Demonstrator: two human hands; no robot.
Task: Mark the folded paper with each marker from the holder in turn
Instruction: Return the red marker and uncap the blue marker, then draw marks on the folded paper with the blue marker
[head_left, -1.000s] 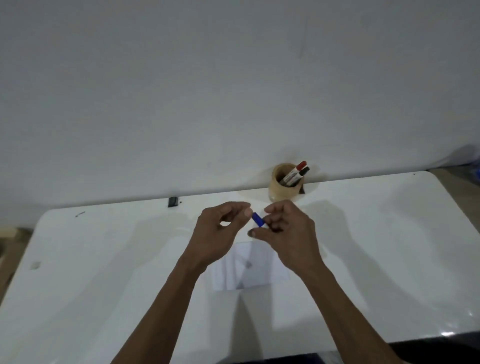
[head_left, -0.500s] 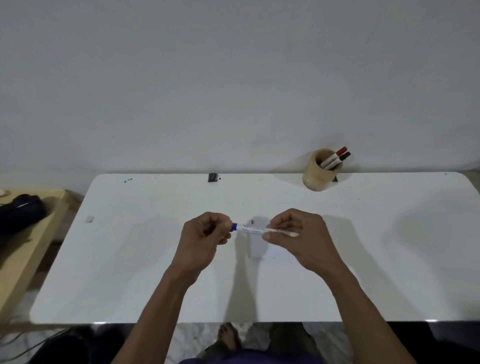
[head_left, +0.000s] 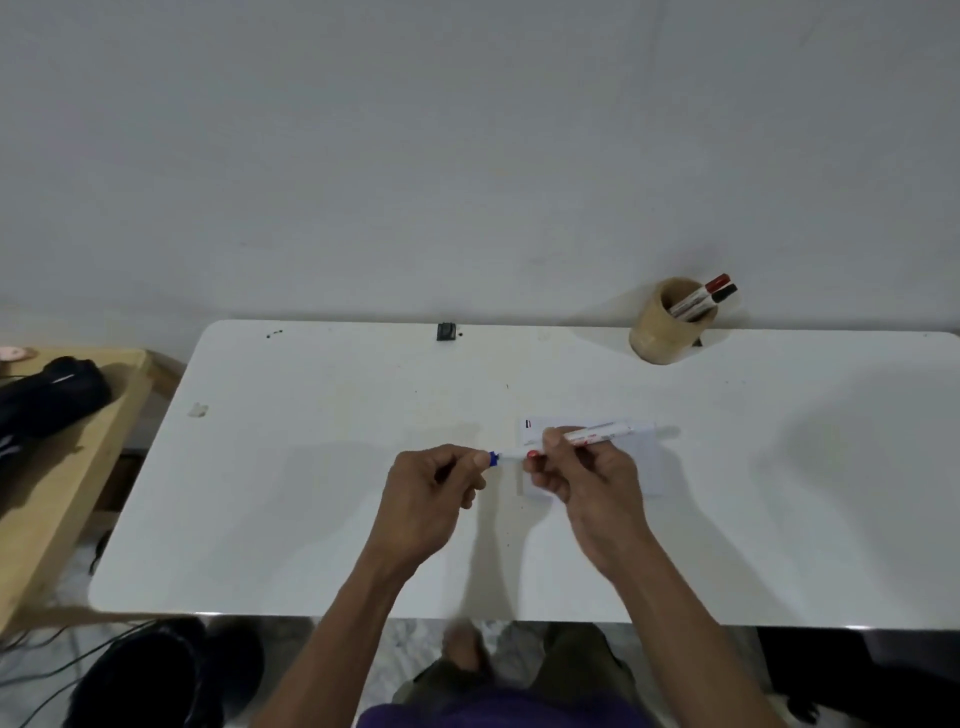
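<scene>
My right hand (head_left: 587, 478) grips the white barrel of a blue marker (head_left: 597, 434) held level above the table. My left hand (head_left: 431, 493) pinches the marker's blue cap (head_left: 493, 459) at the barrel's left end. The cap meets the barrel, and I cannot tell if it is fully seated. Under my right hand lies the folded white paper (head_left: 644, 467), with small dark marks near its top left corner. A round wooden holder (head_left: 660, 332) at the table's back right holds a red-capped marker (head_left: 714, 286) and a black-capped marker (head_left: 724, 295).
The white table (head_left: 311, 493) stands against a plain wall. A small black object (head_left: 445, 331) sits at its back edge. At the left, a wooden bench (head_left: 67, 467) carries a black bag (head_left: 47, 400). Dark objects and cables lie on the floor below.
The view swung down and back, so the whole table shows. My hands went from holding the marker close together to pinching its two ends, with the barrel stretched out level.
</scene>
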